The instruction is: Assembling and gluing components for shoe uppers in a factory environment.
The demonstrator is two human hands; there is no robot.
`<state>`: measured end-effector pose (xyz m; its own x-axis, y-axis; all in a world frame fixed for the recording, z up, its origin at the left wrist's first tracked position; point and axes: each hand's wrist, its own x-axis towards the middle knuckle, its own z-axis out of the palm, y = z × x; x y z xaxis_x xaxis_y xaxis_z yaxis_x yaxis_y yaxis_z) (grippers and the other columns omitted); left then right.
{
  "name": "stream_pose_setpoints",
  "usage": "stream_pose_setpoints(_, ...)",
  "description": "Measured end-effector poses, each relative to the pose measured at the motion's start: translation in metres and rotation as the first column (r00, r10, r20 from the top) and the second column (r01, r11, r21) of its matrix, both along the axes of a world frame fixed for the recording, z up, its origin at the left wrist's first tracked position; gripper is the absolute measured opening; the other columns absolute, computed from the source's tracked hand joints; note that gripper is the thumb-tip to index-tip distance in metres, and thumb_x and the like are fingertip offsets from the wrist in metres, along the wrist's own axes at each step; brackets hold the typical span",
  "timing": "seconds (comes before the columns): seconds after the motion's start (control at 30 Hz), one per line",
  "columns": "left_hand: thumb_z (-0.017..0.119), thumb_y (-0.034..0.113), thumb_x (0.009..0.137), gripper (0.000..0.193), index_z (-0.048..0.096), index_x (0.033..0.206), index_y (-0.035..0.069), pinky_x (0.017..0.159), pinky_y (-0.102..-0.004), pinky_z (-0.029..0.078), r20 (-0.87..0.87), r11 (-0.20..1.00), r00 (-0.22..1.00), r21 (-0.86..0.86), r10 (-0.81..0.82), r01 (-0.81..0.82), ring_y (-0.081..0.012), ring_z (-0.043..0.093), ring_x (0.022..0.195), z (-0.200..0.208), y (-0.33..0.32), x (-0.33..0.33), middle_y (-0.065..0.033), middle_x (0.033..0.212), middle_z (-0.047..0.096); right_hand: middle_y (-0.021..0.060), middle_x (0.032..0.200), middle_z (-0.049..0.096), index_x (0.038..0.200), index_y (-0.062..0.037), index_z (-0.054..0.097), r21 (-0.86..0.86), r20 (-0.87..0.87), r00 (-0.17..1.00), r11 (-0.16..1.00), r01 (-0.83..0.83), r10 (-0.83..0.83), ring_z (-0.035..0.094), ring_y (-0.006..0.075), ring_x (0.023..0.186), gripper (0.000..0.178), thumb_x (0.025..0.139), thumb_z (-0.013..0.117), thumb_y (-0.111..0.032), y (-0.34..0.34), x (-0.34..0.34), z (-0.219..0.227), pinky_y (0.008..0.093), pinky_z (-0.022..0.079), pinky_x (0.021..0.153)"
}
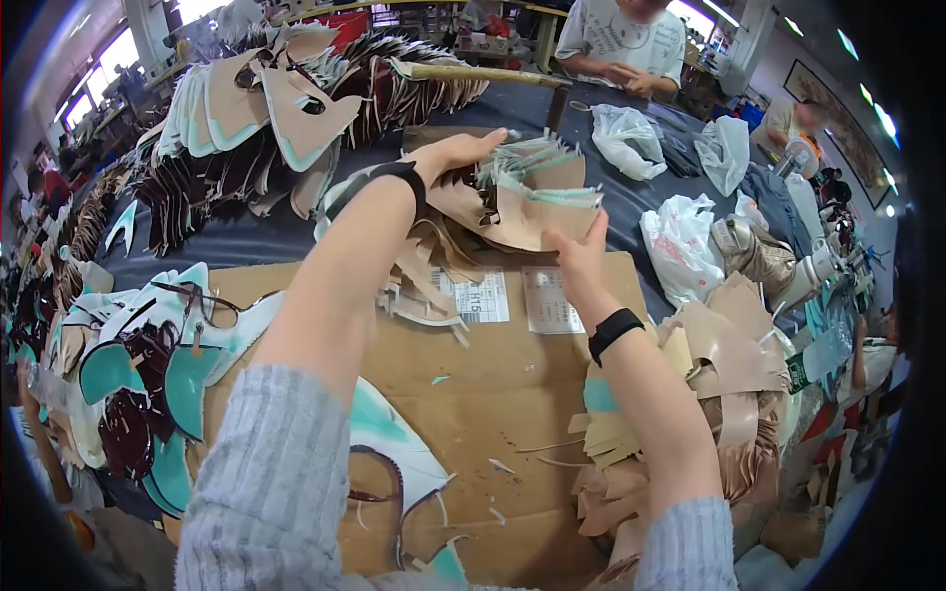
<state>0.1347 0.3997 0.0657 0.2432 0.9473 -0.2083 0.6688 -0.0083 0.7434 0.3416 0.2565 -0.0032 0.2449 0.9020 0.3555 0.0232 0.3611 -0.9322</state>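
Note:
Over the far part of a cardboard sheet (473,379), a fanned bundle of beige leather pieces (527,217) with pale teal edges is held up between my hands. My right hand (579,258) pinches its right end, thumb in front. At the bundle's left side is my left hand (455,156), one digit stretched out along the top; its other fingers are partly hidden by the pieces. Beige strips (424,281) hang or lie just below the bundle, near white printed labels (478,295) on the cardboard.
Dark-red and teal-backed cut pieces (192,369) lie left; stacked beige pieces (729,345) lie right. Rows of leather pieces (222,103) fill the far left. A wooden-handled hammer (483,74) lies behind the bundle. White plastic bags (680,246) sit right. Another person (626,49) is across the table.

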Motion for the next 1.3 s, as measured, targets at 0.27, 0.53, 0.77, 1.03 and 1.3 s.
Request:
stream_pose_setpoints(0.27,0.037,0.063,0.091,0.067,0.055,0.129,0.011,0.111,-0.0579,0.013,-0.251,0.92,0.968,0.382,0.006,0.094,-0.0321,0.057,0.112,0.0,-0.022,-0.005,-0.0167,0.116,0.062,0.0122,0.122,0.049,0.13,-0.0034,0.033,-0.205,-0.064,0.996,0.977,0.054,-0.068,0.048,0.023,0.115,0.067,0.072,0.066,0.004,0.017,-0.009,-0.015,0.0346,0.04,0.097)
stream_pose_setpoints(0.53,0.075,0.043,0.075,0.086,0.038,0.136,-0.005,0.106,-0.0417,0.034,0.247,0.706,0.949,0.636,0.197,-0.312,-0.0369,0.043,0.127,-0.013,-0.157,-0.09,-0.0268,0.134,0.045,0.0135,0.122,0.047,0.126,-0.0063,0.027,-0.142,-0.089,0.996,0.99,0.001,-0.013,0.054,0.0249,0.109,0.074,0.069,0.072,0.009,0.012,0.003,-0.012,0.0377,0.049,0.089)
stream_pose_setpoints(0.77,0.073,0.053,0.07,0.103,0.017,0.149,0.017,0.102,-0.0717,0.016,-0.273,0.809,0.857,0.536,0.436,-0.241,-0.0416,0.009,0.142,-0.059,-0.19,-0.073,-0.018,0.153,0.016,0.0172,0.126,0.043,0.133,-0.0018,0.021,-0.184,-0.013,0.988,0.972,0.146,-0.151,0.044,0.0275,0.119,0.092,0.062,0.079,0.002,0.014,-0.035,-0.016,0.0374,0.039,0.1)
stream_pose_setpoints(1.03,0.068,0.045,0.077,0.086,0.025,0.147,0.017,0.101,-0.0731,0.018,-0.363,0.759,0.874,0.651,0.321,-0.009,-0.0346,0.016,0.142,-0.066,-0.143,-0.121,-0.0101,0.152,0.024,0.0199,0.132,0.045,0.145,-0.0025,0.011,-0.214,0.136,0.968,0.947,0.238,-0.213,0.049,0.0304,0.118,0.109,0.061,0.081,0.001,-0.006,-0.051,-0.004,0.0356,0.042,0.099)
stream_pose_setpoints(1.3,0.069,0.041,0.077,0.086,0.027,0.147,0.014,0.112,-0.0582,0.01,-0.368,0.508,0.914,0.828,0.169,0.239,-0.0318,0.015,0.143,-0.016,-0.188,-0.042,-0.0134,0.152,0.024,0.0089,0.112,0.062,0.12,-0.0033,0.048,-0.003,-0.424,0.882,0.973,-0.229,0.206,0.062,0.0172,0.099,0.053,0.075,0.075,0.002,0.018,-0.012,-0.017,0.0327,0.051,0.086)
